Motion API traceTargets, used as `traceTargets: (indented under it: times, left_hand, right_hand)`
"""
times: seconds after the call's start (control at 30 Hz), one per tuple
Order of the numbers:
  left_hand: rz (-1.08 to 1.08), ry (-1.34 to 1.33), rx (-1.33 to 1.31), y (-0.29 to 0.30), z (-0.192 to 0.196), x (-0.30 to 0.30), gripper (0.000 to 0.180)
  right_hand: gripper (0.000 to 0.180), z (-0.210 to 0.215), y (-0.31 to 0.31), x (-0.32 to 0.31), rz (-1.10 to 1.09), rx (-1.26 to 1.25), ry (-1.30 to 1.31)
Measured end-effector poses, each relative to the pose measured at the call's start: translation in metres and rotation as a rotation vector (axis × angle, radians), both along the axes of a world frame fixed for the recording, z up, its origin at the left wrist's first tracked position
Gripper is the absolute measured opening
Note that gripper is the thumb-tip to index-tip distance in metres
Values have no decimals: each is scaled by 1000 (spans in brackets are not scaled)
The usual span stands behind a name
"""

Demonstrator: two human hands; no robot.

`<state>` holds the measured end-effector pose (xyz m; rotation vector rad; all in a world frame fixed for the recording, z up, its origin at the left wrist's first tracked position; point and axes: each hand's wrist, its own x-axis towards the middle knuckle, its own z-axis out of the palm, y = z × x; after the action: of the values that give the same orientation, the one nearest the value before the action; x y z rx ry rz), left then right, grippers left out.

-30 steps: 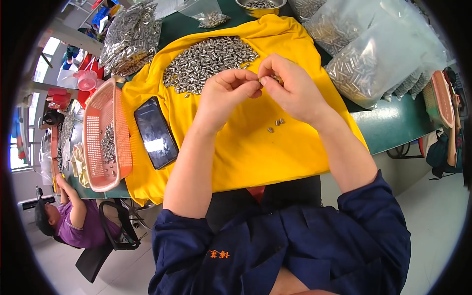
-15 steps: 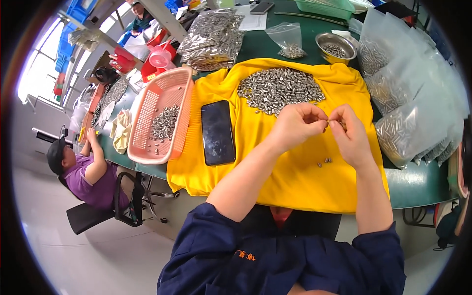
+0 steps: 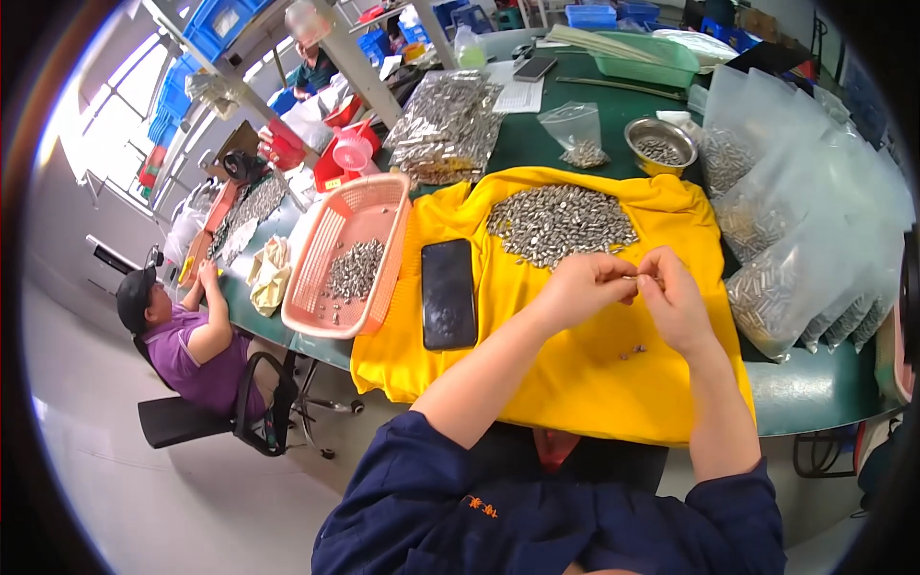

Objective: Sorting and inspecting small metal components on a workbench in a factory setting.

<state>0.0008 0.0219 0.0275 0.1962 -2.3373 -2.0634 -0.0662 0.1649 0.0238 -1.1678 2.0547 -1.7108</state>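
Lt grey wall (image 3: 62, 235) on left, w/ big window (image 3: 125, 91) far left, v. bright, glare washing out the panes. Pale floor (image 3: 182, 498) w/ slight sheen, near left. Blk chair (image 3: 177, 422) w/ armrest, left, by dk green table (image 3: 815, 393), which catches light at right. Pale post (image 3: 356, 67) far left; blue stool (image 3: 470, 17) at far side.

you're in a workshop

your green workbench (image 3: 805, 391) carries a heap of small metal parts (image 3: 562, 220), clear bags (image 3: 769, 292) filled with more and a pink plastic basket (image 3: 391, 273). a co-worker (image 3: 192, 350) sits on your left, and blue bins (image 3: 213, 31) are stacked by the window (image 3: 129, 81).
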Motion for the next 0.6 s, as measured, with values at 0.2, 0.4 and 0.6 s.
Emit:
traceTargets:
  times: [0.2, 0.4, 0.6]
  left_hand:
    - [-70, 190, -961, 16, 32, 7, 16]
    - [-327, 140, -1338, -22, 55, 31, 15]
    - [-53, 68, -813, -47, 60, 41, 20]
  right_hand:
    - [6, 4, 6, 0, 56, -56, -58]
    - [7, 10, 11, -6, 14, -231, -405]
    - [5, 6, 12, 0, -99, -48, 74]
